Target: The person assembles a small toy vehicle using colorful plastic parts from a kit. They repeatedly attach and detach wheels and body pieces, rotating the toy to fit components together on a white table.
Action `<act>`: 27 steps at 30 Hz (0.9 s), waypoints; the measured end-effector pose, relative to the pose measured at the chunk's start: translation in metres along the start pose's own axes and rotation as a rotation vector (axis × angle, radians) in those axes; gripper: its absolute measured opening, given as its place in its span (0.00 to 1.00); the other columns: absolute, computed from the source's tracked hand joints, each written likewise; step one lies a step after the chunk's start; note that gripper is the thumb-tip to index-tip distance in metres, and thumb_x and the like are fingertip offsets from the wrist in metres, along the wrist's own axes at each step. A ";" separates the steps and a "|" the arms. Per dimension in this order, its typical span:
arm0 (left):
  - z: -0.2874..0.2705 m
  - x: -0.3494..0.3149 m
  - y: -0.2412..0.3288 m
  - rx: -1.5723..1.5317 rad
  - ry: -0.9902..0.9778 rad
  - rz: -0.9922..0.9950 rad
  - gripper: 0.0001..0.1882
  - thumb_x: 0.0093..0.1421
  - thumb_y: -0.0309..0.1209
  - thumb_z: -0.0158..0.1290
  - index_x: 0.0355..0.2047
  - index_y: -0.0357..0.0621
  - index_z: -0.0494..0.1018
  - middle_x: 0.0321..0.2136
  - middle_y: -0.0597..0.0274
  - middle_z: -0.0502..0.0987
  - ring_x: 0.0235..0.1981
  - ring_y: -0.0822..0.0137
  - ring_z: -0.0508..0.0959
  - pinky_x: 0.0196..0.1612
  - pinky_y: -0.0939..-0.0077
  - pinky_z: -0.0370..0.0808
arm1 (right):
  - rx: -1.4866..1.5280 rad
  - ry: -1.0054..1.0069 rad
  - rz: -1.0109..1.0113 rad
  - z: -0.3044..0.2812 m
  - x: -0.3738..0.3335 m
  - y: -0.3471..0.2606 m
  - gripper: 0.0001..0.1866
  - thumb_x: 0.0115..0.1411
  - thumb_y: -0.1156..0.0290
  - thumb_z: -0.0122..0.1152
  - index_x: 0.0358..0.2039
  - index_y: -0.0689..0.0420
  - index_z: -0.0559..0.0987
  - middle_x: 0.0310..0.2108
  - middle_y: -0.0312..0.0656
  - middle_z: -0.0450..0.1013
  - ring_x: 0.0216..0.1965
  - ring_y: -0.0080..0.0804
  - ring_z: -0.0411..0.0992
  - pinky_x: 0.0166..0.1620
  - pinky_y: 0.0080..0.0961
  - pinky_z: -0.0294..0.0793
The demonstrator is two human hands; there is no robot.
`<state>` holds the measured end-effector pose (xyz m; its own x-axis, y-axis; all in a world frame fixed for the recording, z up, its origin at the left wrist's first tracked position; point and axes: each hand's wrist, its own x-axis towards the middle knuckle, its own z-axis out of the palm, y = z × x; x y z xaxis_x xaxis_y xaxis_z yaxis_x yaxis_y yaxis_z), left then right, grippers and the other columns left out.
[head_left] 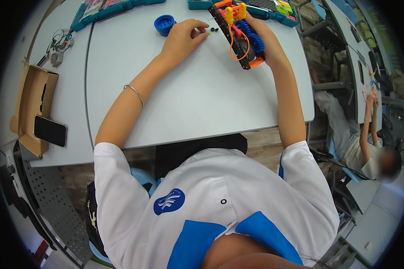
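In my right hand [269,42] is a toy-brick model [242,38], held up above the far right of the table and tilted. Its black beam frame carries blue gears, yellow and red parts, orange ends and an orange loop of cord or band. My left hand [184,38] rests at the table's far side with fingers curled and the thumb and index tips apart. A tiny green piece [208,33] lies at the thumb tip. Just beyond it are small black pieces [214,29]. A blue wheel hub [164,25] stands left of that hand.
Teal trays [114,10] of parts line the table's far edge. Along the left are an open cardboard box [29,103], a phone [50,131] leaning by it, and tangled cables [57,47]. At another table on the right sits a person [368,143] handling small coloured parts.
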<state>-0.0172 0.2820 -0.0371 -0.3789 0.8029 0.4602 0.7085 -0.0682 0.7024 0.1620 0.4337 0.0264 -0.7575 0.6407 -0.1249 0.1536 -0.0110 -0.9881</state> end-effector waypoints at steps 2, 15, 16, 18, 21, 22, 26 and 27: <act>-0.001 -0.001 0.000 -0.028 -0.014 -0.038 0.14 0.57 0.25 0.61 0.45 0.43 0.80 0.34 0.66 0.80 0.28 0.75 0.75 0.33 0.79 0.74 | 0.027 -0.029 0.005 -0.001 0.001 0.001 0.30 0.63 0.42 0.55 0.48 0.59 0.77 0.41 0.38 0.77 0.39 0.17 0.77 0.41 0.15 0.76; 0.001 -0.012 0.044 -0.853 -0.062 -0.408 0.27 0.69 0.49 0.46 0.57 0.39 0.66 0.46 0.62 0.75 0.46 0.72 0.75 0.46 0.73 0.75 | -0.077 -0.039 -0.182 0.041 -0.009 0.011 0.24 0.70 0.49 0.46 0.42 0.59 0.77 0.30 0.30 0.71 0.32 0.14 0.66 0.35 0.17 0.69; 0.000 -0.012 0.043 -0.854 -0.056 -0.399 0.27 0.69 0.49 0.47 0.56 0.39 0.66 0.46 0.62 0.75 0.46 0.72 0.75 0.47 0.74 0.75 | -0.075 -0.033 -0.167 0.043 -0.013 0.006 0.23 0.70 0.49 0.47 0.42 0.59 0.77 0.29 0.30 0.71 0.31 0.14 0.66 0.35 0.17 0.69; -0.001 -0.013 0.047 -0.828 -0.066 -0.408 0.28 0.68 0.51 0.48 0.55 0.39 0.66 0.45 0.63 0.75 0.46 0.73 0.75 0.48 0.75 0.74 | -0.131 -0.061 -0.189 0.041 -0.012 0.005 0.22 0.70 0.50 0.49 0.40 0.59 0.78 0.28 0.31 0.71 0.30 0.15 0.67 0.33 0.17 0.70; -0.001 -0.016 0.058 -0.821 -0.110 -0.448 0.29 0.67 0.53 0.50 0.53 0.39 0.67 0.44 0.63 0.75 0.46 0.75 0.75 0.50 0.77 0.73 | -0.246 -0.155 -0.249 0.032 -0.007 0.008 0.21 0.68 0.52 0.52 0.37 0.59 0.78 0.27 0.32 0.71 0.28 0.16 0.70 0.29 0.17 0.72; 0.000 -0.017 0.056 -0.866 -0.125 -0.451 0.30 0.66 0.54 0.51 0.53 0.39 0.67 0.44 0.63 0.75 0.46 0.75 0.75 0.51 0.78 0.72 | -0.248 -0.181 -0.238 0.033 -0.010 0.006 0.21 0.68 0.52 0.53 0.36 0.60 0.78 0.27 0.33 0.72 0.27 0.17 0.71 0.27 0.17 0.72; 0.000 -0.017 0.049 -1.028 -0.108 -0.520 0.32 0.64 0.57 0.52 0.51 0.39 0.68 0.38 0.62 0.76 0.37 0.75 0.78 0.41 0.80 0.77 | -0.128 -0.347 -0.156 0.035 -0.014 -0.001 0.25 0.59 0.51 0.65 0.43 0.62 0.75 0.31 0.39 0.73 0.28 0.23 0.75 0.25 0.19 0.75; -0.003 -0.016 0.050 -1.088 -0.115 -0.555 0.31 0.64 0.56 0.52 0.51 0.40 0.69 0.37 0.63 0.76 0.35 0.75 0.78 0.38 0.80 0.78 | -0.130 -0.389 -0.136 0.034 -0.014 -0.002 0.28 0.57 0.51 0.68 0.45 0.63 0.75 0.32 0.40 0.73 0.28 0.24 0.76 0.26 0.19 0.76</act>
<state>0.0226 0.2642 -0.0077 -0.3774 0.9242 -0.0576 -0.4196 -0.1152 0.9004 0.1509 0.3982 0.0269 -0.9555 0.2918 -0.0438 0.0956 0.1658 -0.9815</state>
